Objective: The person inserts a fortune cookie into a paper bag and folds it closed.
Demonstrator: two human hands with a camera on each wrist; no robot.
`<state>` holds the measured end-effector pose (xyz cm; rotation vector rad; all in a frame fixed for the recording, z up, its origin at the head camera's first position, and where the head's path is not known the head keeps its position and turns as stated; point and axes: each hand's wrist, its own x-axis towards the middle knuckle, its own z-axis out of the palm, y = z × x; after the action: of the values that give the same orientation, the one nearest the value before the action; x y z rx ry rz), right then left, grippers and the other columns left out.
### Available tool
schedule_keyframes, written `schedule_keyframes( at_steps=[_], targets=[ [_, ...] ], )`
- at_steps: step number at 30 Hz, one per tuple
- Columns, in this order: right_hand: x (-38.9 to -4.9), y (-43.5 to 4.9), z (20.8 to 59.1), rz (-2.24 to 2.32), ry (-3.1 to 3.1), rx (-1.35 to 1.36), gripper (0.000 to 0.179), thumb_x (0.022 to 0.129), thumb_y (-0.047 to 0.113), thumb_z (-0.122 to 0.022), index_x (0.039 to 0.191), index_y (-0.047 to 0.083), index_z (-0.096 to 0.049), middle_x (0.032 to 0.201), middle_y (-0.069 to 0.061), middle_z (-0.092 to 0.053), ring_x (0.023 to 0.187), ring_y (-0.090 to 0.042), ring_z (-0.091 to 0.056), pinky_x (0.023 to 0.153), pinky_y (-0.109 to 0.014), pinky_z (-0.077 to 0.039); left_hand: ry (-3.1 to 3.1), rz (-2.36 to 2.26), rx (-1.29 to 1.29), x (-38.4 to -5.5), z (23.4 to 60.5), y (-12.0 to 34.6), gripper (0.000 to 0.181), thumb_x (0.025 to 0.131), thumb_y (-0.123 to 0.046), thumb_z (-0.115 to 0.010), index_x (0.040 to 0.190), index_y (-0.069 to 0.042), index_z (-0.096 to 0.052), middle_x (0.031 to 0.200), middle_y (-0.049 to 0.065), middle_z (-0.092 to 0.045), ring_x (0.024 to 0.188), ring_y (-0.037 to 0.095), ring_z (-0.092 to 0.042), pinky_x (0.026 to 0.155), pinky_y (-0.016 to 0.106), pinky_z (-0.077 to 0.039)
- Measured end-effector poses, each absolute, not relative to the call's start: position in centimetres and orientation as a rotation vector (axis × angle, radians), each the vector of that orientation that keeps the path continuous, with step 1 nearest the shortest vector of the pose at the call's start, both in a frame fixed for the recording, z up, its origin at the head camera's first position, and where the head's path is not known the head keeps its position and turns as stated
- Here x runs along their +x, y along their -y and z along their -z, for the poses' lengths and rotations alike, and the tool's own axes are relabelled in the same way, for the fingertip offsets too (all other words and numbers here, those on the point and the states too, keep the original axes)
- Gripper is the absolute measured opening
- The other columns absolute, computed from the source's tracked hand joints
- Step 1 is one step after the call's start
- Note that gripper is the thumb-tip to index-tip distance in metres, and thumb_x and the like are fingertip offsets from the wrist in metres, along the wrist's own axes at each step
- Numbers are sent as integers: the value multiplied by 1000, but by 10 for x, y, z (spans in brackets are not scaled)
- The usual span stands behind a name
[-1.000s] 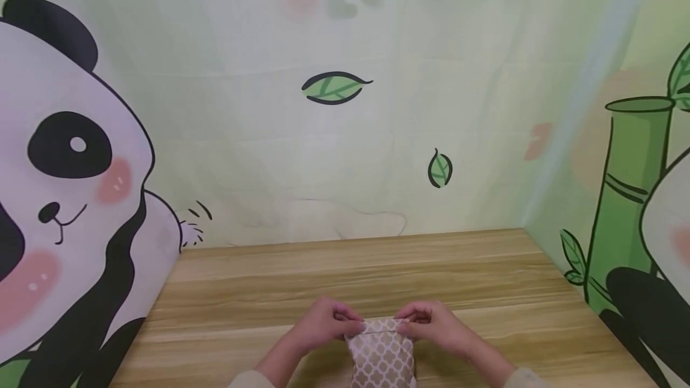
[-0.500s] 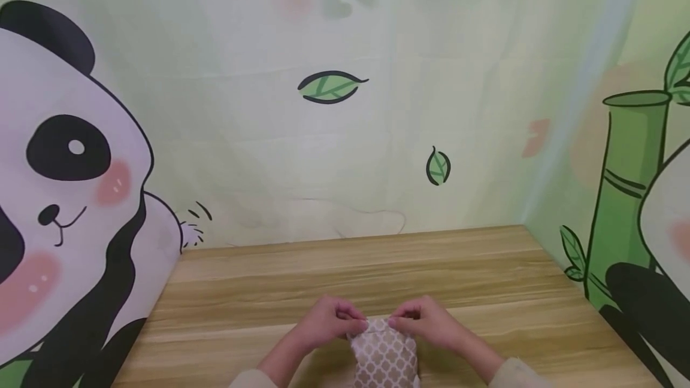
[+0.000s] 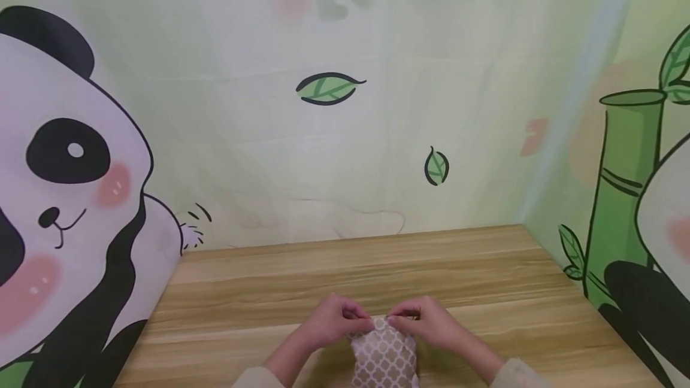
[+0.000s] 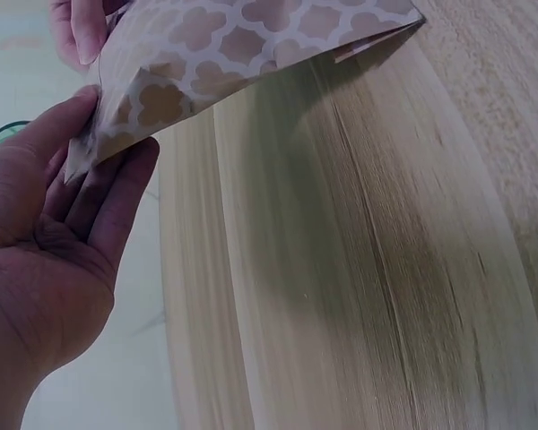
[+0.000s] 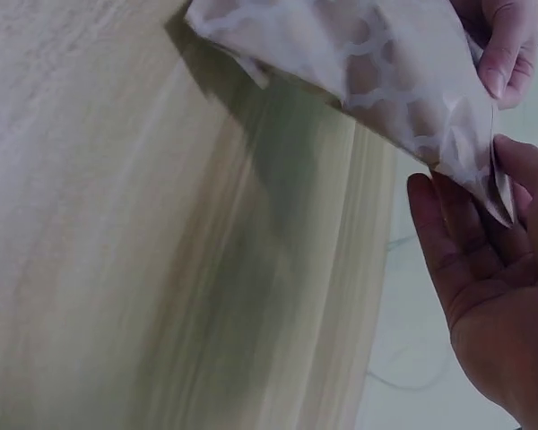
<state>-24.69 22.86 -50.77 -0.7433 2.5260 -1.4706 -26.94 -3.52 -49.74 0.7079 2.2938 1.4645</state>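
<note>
A tan paper bag with a white lattice pattern stands at the near edge of the head view, its lower part cut off by the frame. My left hand pinches the top left corner between thumb and fingers. On the other side, my right hand pinches the top edge near the right corner. In the left wrist view the bag slants down to a pointed folded corner in the left hand. The right wrist view has the bag's other corner between the right thumb and fingers. Its contents are hidden.
The bag is over a wood-grain table. Behind the table hangs a pale green backdrop with printed leaves. Printed pandas and a bamboo stalk cover the sides.
The right hand has shifted left along the bag's top edge, and the left hand has moved slightly right. The hands are closer together, and the top band looks more folded over.
</note>
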Motion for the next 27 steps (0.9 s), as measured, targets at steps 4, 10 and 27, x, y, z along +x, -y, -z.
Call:
schedule_keyframes(
  at_steps=[4, 10, 27],
  targets=[
    [-248, -223, 502, 1391, -2572, -779, 16, 103, 27, -74, 110, 15, -81, 101, 6, -79, 91, -5, -70, 80, -24, -59, -2301, -1462, 711, -270, 497, 35, 10, 95, -19, -82, 93, -9, -83, 82, -1, -78, 72, 10, -70, 66, 22, -56],
    [-249, -216, 497, 1356, -2588, -807, 9, 99, 22, -77, 102, 13, -81, 90, 9, -76, 79, -3, -67, 72, -23, -58, -2315, -1464, 722, -269, 496, 34, 10, 94, -17, -82, 93, -7, -82, 82, -2, -78, 71, 9, -69, 66, 21, -57],
    [-255, -205, 498, 1321, -2602, -937, 1, 95, 9, -79, 96, 11, -79, 84, 7, -74, 74, 0, -64, 69, -22, -58, -2425, -1443, 743, -265, 501, 27, 4, 91, -10, -83, 87, -11, -81, 79, -5, -75, 71, 6, -67, 65, 20, -57]
  ],
)
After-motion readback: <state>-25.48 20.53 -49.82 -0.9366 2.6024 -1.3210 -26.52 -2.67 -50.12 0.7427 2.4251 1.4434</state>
